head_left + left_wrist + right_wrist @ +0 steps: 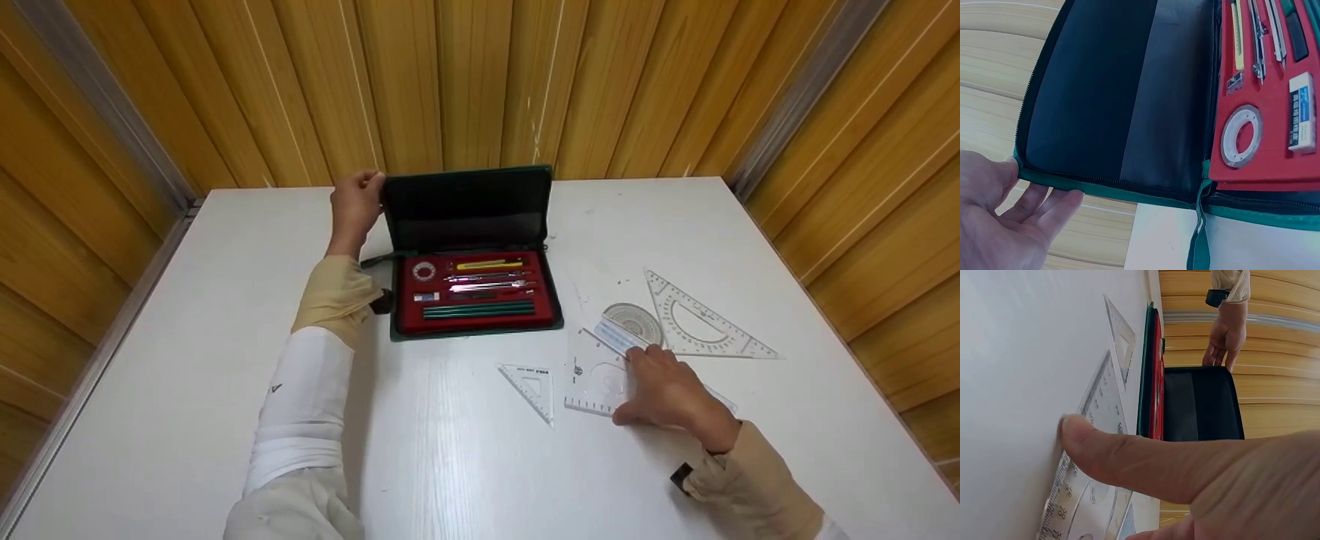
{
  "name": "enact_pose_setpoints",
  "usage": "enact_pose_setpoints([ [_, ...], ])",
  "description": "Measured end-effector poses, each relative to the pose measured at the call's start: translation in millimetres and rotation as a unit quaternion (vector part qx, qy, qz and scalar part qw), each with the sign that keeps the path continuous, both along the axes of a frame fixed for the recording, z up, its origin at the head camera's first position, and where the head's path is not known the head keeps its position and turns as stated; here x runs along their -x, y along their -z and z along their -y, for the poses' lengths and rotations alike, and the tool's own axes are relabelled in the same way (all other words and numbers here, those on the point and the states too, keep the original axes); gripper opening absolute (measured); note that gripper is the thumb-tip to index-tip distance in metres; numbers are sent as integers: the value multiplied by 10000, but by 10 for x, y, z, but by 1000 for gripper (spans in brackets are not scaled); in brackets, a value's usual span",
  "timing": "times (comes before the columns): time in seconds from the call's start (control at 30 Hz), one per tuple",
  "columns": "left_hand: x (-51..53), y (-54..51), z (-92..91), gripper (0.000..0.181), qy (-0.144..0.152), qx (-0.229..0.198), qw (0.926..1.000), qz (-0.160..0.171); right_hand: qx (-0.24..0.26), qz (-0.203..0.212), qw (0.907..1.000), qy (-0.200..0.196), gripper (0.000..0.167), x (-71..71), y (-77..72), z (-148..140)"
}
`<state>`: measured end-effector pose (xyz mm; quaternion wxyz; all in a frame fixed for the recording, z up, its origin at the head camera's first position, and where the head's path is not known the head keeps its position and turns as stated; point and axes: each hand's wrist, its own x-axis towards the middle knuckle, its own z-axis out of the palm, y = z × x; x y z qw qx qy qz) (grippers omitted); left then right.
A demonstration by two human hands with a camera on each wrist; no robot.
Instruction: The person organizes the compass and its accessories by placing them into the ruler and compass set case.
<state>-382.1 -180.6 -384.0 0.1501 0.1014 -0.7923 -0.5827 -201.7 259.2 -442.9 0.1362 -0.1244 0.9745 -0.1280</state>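
At the back of the white table, a green zip case (pixel 476 330) stands open with its black lid (pixel 469 214) raised. The lid's upper left corner is gripped by my left hand (pixel 355 208), thumb to one side and fingers to the other in the left wrist view (pixel 1013 216). A clear plastic drawing template (pixel 589 379) with ruled edges and curved markings lies to the right. My right hand (pixel 671 390) holds it across its width, thumb at the near edge and fingers toward the far edge. Part of the template is hidden under this hand.
Around the template lie a small set square (pixel 544 375), a protractor (pixel 637 319) and a large set square (pixel 697 319). The case's red tray (pixel 416 322) holds green pencils (pixel 478 310), an eraser (pixel 1301 112), a white ring (pixel 1233 152), compasses (pixel 1258 42) and a yellow cutter (pixel 487 265).
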Motion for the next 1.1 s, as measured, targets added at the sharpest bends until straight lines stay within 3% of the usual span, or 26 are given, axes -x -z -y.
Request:
enact_pose_setpoints([
  [0.27,4,24,-6,34,-77,250,9996,76,298,314,9990,61,102,44,63,-85],
  [0.53,-31,14,46,34,-166,431,9989,41,437,-406,9981,164,92,-52,73,-61],
  [0.63,-44,-1,73,34,-153,359,9992,55,633,-496,9964,256,82,-66,48,-66],
  [0.73,-59,-7,93,36,-70,306,9994,171,1012,-498,9932,304,49,-40,-9,-138],
  [0.83,-71,0,102,35,-9,302,9991,305,1474,-358,9884,97,19,12,-82,-241],
  [1.1,-54,-26,50,33,51,260,9993,247,2175,168,9734,-701,5,173,-397,-303],
])
